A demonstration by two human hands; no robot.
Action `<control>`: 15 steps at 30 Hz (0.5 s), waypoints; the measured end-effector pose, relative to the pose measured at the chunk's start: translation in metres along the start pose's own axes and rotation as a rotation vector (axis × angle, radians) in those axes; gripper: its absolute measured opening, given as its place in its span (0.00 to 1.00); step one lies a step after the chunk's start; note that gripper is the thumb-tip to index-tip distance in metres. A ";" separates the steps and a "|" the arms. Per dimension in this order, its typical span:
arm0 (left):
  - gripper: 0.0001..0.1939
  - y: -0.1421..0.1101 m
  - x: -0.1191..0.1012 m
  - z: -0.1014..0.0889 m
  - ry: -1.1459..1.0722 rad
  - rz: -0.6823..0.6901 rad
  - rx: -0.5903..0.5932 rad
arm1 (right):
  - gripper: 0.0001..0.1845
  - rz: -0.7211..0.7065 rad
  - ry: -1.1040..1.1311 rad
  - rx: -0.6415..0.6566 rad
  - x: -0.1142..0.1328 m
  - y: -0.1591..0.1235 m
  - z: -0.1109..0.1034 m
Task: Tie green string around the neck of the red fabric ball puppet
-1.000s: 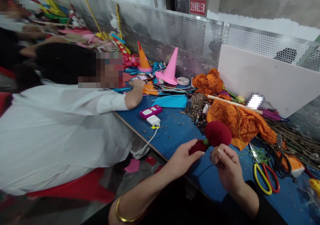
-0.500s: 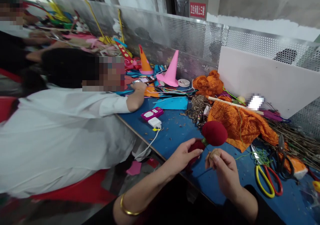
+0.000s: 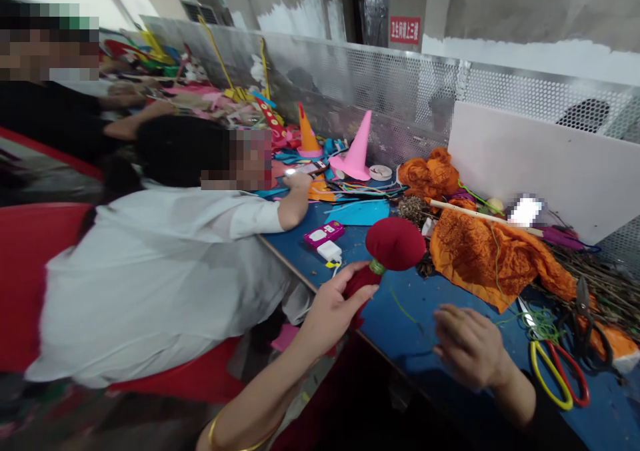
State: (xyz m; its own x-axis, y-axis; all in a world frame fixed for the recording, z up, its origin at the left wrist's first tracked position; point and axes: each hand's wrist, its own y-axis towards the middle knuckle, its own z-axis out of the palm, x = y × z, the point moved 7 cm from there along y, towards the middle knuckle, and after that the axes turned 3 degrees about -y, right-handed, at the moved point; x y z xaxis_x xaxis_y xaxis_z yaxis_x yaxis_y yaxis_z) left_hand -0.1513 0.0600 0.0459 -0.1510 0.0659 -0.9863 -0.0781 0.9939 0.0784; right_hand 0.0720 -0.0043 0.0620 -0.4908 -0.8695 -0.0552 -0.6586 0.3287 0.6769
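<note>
1. Across the head view's middle, the red stuffed piece [image 3: 395, 244] sits at my left hand [image 3: 335, 307]: its narrower lower part is between my thumb and fingers, which close around it, and its rounded top rises clear of them. The green binding [image 3: 377, 266] circles its neck just above my grip.
2. My right hand [image 3: 470, 347] is apart from the piece, over the table, its fingers curled and blurred; I cannot tell whether they pinch anything. A green strand [image 3: 406, 309] slants between the two hands.
3. Under them is the blue table [image 3: 415, 367]. Scissors [image 3: 551, 374] with one yellow and one red handle lie right of my right hand, orange cloth [image 3: 480, 251] beyond it. Farther off stands a pink cone hat [image 3: 360, 147]; a co-worker in white [image 3: 165, 257] leans at the table to my left, and perforated metal panels [image 3: 395, 84] run behind.
4. Compared with half a second ago, the red piece is farther left and higher, and my right hand, then close beside it, is now well apart.
</note>
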 end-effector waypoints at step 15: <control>0.25 -0.030 -0.014 -0.019 -0.014 -0.091 0.088 | 0.30 0.477 0.331 0.330 -0.084 0.025 0.094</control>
State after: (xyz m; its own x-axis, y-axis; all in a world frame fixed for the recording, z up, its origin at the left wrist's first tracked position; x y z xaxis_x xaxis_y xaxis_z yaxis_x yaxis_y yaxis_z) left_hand -0.1656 0.0272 0.0596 -0.1338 -0.0245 -0.9907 -0.0045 0.9997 -0.0241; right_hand 0.0433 0.1114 0.0142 -0.6056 -0.6505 0.4584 -0.5784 0.7554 0.3079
